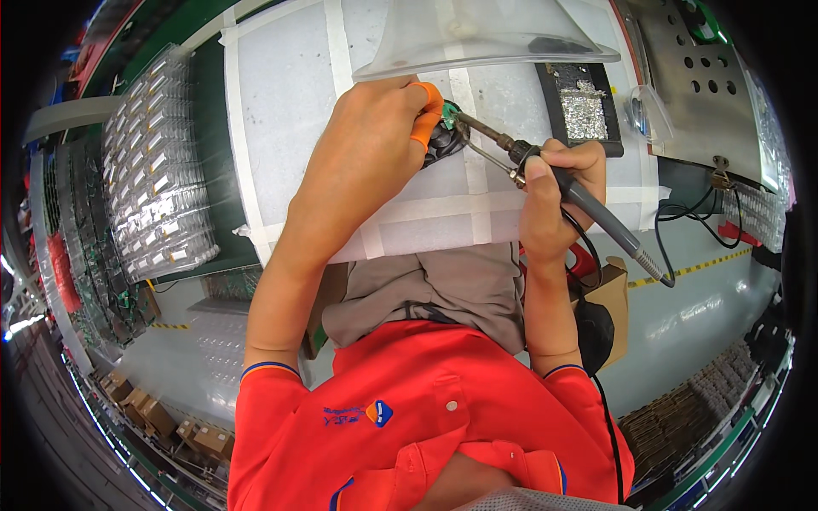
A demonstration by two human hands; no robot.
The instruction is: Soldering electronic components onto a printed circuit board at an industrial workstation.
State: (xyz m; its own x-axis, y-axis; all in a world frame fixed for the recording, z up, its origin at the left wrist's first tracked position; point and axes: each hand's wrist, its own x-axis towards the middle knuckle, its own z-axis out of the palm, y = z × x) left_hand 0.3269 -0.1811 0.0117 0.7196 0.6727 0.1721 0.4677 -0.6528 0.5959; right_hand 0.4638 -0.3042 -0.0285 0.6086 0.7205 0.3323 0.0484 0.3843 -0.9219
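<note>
My left hand [379,128] wears an orange finger cot and presses down on a small black part with a green circuit board [446,136] on the white taped work mat [290,102]. My right hand [558,192] grips a soldering iron [588,204] by its dark handle. The iron's metal tip reaches up-left and touches the green board beside my left fingertip. A thin solder wire runs along the iron toward the same spot. The iron's cable trails off to the lower right.
A clear fume hood [477,38] hangs over the mat's far edge. A black tray with solder dross [582,102] lies at the right, next to a perforated metal plate [703,77]. Stacked clear trays of small parts [158,170] stand at the left. Cardboard boxes [609,298] sit below.
</note>
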